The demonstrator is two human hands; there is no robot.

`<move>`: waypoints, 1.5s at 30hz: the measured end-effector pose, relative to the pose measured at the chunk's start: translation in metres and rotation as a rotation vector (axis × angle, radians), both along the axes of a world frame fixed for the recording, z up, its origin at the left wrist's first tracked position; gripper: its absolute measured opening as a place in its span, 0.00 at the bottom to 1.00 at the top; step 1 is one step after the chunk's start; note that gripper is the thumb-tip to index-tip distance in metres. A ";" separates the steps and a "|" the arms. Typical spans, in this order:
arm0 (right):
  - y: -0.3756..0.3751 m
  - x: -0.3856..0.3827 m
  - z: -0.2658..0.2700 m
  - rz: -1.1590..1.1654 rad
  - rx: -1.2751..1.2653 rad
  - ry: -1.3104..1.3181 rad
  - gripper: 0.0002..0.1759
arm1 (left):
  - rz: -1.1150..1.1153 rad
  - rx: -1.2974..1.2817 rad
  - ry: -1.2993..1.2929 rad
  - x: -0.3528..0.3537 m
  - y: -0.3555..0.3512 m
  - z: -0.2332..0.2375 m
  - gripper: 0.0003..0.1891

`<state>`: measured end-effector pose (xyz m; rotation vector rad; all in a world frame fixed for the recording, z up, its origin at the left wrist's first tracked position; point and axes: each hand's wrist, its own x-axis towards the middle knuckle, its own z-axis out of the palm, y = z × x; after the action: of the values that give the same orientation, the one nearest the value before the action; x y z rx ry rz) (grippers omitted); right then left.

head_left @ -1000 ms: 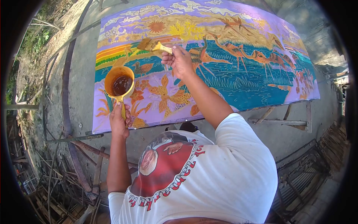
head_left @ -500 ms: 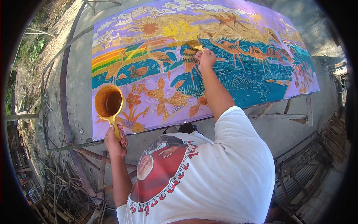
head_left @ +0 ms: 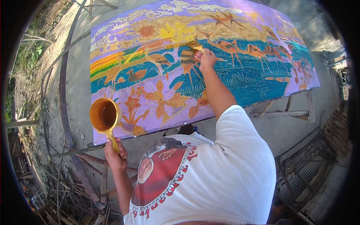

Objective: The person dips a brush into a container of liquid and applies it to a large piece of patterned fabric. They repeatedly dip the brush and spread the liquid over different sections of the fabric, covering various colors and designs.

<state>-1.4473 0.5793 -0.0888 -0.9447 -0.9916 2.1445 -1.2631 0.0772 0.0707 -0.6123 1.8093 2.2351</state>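
My left hand (head_left: pixel 116 153) is closed round the handle of a yellow dipper (head_left: pixel 105 114), which hangs over the lower left corner of the cloth with dark brown liquid inside. Out over the middle, my right hand (head_left: pixel 206 60) grips a paintbrush (head_left: pixel 195 45) by its yellowish handle. Its wide, dark bristles lie at the top of a striped bird figure on the painted cloth (head_left: pixel 240 90). Birds, flowers, a sun, a yellow tree and teal water cover this cloth, with lilac along its near edge.
A frame of wooden poles (head_left: pixel 281 113) supports the cloth above a grey concrete floor (head_left: pixel 80 97). Sticks and scrap wood (head_left: pixel 67 187) lie at the lower left. More wood (head_left: pixel 337 129) is piled at the right, beside corrugated sheeting.
The dipper in my left hand has shifted slightly left and down in view. My right hand keeps the brush at nearly the same spot, with the bristles turned a little.
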 end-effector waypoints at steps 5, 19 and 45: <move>0.024 0.006 0.005 -0.017 0.082 -0.063 0.14 | 0.020 -0.018 -0.010 0.007 -0.004 -0.003 0.25; -0.024 0.006 -0.002 0.084 0.106 -0.040 0.14 | 0.013 -0.009 -0.003 0.017 -0.004 0.001 0.25; -0.093 -0.006 -0.004 0.134 0.327 -0.131 0.12 | 0.070 -0.020 -0.007 0.038 -0.028 0.000 0.26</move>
<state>-1.4537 0.4866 -0.0925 -0.8849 -1.4554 1.9611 -1.2252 0.0492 0.0702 -0.6971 1.8363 2.2581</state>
